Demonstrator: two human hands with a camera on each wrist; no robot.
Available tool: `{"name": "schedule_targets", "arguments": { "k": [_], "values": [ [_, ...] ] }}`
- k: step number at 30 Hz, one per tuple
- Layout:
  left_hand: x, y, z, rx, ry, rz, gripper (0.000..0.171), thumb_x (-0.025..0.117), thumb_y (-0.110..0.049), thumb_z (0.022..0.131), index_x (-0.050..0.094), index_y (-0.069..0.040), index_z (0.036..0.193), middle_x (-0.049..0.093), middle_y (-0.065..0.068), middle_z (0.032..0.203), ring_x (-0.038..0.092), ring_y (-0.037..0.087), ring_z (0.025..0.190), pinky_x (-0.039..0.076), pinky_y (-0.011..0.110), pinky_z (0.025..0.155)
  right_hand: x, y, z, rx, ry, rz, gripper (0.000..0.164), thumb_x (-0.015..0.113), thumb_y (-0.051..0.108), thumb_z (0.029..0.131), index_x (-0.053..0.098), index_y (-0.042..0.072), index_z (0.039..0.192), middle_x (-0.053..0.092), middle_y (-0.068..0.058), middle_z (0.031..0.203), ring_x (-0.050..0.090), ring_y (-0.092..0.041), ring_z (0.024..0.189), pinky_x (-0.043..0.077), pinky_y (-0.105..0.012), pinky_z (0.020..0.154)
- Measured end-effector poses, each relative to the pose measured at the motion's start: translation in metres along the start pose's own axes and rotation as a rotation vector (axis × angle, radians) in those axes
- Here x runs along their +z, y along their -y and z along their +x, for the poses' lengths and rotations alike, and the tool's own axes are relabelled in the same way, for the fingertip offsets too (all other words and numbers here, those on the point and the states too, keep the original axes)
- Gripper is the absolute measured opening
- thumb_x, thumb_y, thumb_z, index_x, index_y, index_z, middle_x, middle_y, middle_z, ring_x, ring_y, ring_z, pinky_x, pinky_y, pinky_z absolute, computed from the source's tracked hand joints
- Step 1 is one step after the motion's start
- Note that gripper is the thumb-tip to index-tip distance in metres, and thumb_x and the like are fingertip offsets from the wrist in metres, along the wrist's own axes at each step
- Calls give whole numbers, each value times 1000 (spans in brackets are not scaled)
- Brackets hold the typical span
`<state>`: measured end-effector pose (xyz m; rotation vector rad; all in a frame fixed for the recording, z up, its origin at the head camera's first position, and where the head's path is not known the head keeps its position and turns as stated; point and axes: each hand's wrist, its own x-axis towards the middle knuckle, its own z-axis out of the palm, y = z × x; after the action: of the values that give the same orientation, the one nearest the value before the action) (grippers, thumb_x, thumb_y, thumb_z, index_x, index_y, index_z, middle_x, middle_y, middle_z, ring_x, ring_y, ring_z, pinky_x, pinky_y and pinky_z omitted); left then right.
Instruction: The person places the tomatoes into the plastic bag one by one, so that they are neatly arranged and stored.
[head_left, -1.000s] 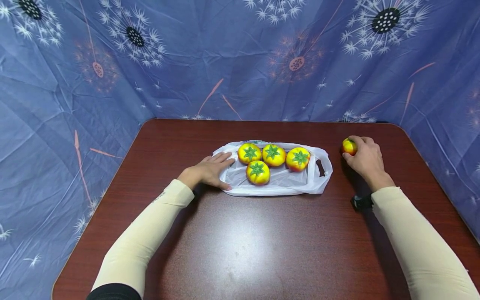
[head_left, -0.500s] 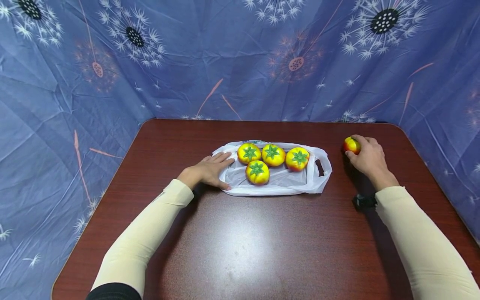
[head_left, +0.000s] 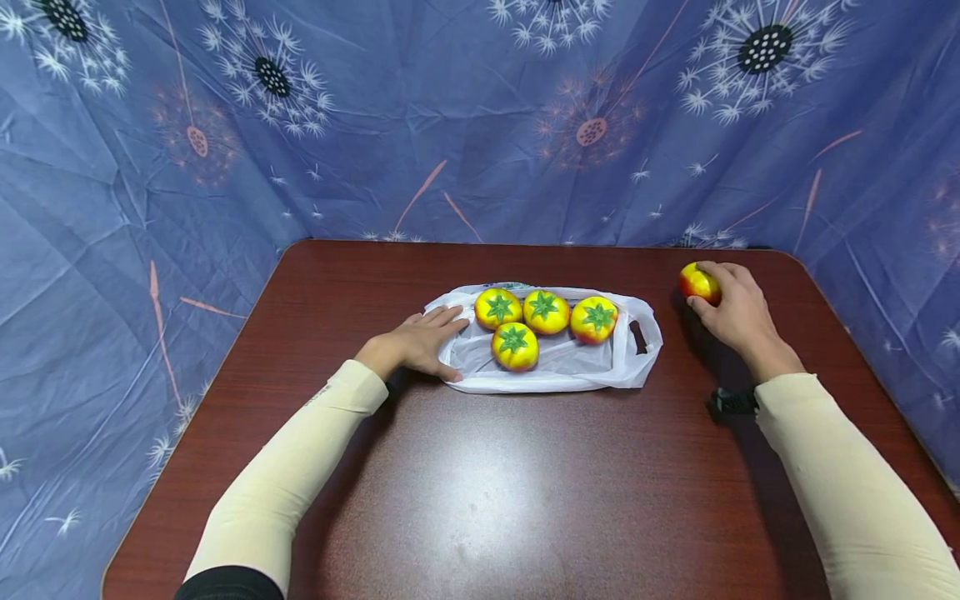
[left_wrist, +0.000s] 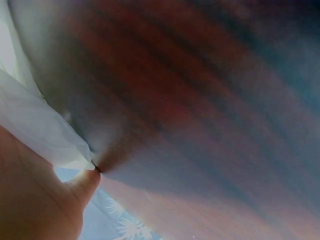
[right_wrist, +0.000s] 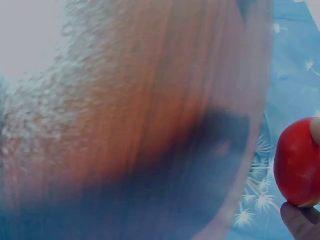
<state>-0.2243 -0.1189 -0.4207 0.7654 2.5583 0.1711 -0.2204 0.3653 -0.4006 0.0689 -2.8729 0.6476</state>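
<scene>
In the head view my right hand (head_left: 737, 312) grips a red-and-yellow tomato (head_left: 694, 282) between thumb and fingers, near the back right of the table. Its red underside (right_wrist: 298, 162) shows in the right wrist view, and it seems raised off the tabletop. My left hand (head_left: 416, 343) rests with spread fingers on the left end of a white plastic bag (head_left: 570, 379). At the bag's edge (left_wrist: 47, 127) the left thumb touches the plastic in the left wrist view. Several matching tomatoes (head_left: 515, 347) with green star-shaped tops lie in the bag.
The brown wooden table (head_left: 480, 483) has rounded back corners and reflects a bright glare in front. A blue dandelion-print cloth (head_left: 450, 125) hangs behind and at the sides. The bag's loop handle (head_left: 647, 342) points right.
My right hand, gripping the tomato, has first shifted slightly right, then moved up and away from me. More of the tomato shows now. The left hand and bag have stayed still.
</scene>
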Motion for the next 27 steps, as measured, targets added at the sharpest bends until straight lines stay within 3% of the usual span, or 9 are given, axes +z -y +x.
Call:
{"name": "schedule_targets", "arguments": {
  "k": [15,20,27],
  "values": [
    [-3,-3,-2,9,20,11,102,69,-59,82,17,-20,160,3,4,170,3,29,158,8,55,126,-11,23,4,-207,-105,64,60,74,4,83,53,4,139,45,-31,138,42,-51,124,34,-68,104],
    [-3,-3,-2,-3,20,11,101,69,-59,82,17,-20,160,2,4,170,3,29,158,8,55,126,-17,40,5,-290,-146,80,60,77,3,80,57,6,137,47,-30,140,43,-52,127,35,-67,105],
    [-1,0,-1,-11,22,12,102,68,-60,82,16,-22,161,1,2,170,2,28,158,7,54,126,-20,70,4,-363,-126,53,61,78,5,81,57,10,137,45,-28,144,42,-52,130,36,-68,104]
  ]
}}
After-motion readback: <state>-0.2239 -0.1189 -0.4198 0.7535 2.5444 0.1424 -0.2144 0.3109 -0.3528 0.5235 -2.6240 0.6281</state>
